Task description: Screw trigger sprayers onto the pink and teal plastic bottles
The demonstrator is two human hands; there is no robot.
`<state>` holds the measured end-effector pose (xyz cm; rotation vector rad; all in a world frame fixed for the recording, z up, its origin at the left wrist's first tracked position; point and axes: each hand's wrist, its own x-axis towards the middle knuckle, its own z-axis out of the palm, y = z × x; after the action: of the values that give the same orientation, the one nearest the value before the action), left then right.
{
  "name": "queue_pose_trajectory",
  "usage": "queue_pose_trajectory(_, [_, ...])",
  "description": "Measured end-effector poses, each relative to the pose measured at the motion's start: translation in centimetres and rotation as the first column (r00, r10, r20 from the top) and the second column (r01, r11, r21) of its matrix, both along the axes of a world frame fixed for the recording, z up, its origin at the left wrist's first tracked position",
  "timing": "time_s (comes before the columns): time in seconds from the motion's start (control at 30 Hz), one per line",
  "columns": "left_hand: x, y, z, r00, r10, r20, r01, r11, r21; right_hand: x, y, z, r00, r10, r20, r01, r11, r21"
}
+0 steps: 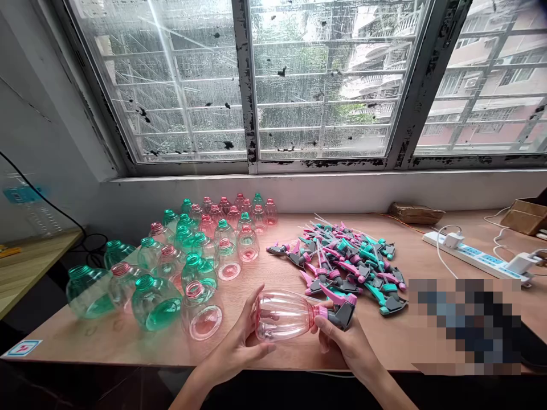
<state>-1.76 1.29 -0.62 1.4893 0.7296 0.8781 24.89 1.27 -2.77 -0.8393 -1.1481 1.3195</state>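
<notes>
A clear pink spray bottle [284, 314] lies on its side in the air above the table's front edge, its base to the left. My left hand [243, 330] is wrapped round the base end, thumb below and fingers behind. At the neck, a pink and grey trigger sprayer [339, 310] sits on the bottle's mouth. My right hand [344, 341] grips it there, thumb and fingers closed round the collar. Whether the collar is fully screwed down I cannot tell. Just behind the bottle lies a pile of trigger sprayers [342, 262] in pink, teal and grey.
Several green and pink bottles without sprayers stand on the left of the table, among them a green bottle [156, 304] and a pink bottle [204, 313]. A white power strip [474, 256] with plugs lies at the right, near a brown package [416, 213]. Windows rise behind.
</notes>
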Motion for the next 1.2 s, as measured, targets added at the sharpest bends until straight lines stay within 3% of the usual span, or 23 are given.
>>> queue_pose_trajectory(0.23, [0.01, -0.05, -0.44, 0.996, 0.023, 0.084, -0.015, 0.995, -0.094, -0.08, -0.07, 0.25, 1.000, 0.000, 0.006, -0.001, 1.000, 0.019])
queue_pose_trajectory(0.47, [-0.12, -0.03, -0.26, 1.000, 0.002, 0.023, -0.002, 1.000, -0.001, -0.02, 0.05, 0.15, 1.000, -0.016, 0.013, 0.016, 1.000, 0.004])
queue_pose_trajectory(0.77, [-0.02, -0.19, -0.21, 0.999, 0.040, 0.031, -0.038, 0.997, -0.065, -0.10, 0.13, 0.00, 1.000, 0.018, 0.008, -0.018, 1.000, 0.007])
queue_pose_trajectory(1.03, [-0.09, -0.20, -0.21, 1.000, 0.025, -0.019, -0.025, 1.000, -0.009, 0.12, -0.04, 0.32, 1.000, 0.013, 0.013, -0.013, 1.000, 0.007])
queue_pose_trajectory(1.2, [-0.07, -0.10, -0.48, 0.999, 0.034, -0.017, -0.035, 0.998, -0.048, 0.08, -0.06, 0.41, 0.999, 0.010, 0.034, -0.010, 1.000, 0.005])
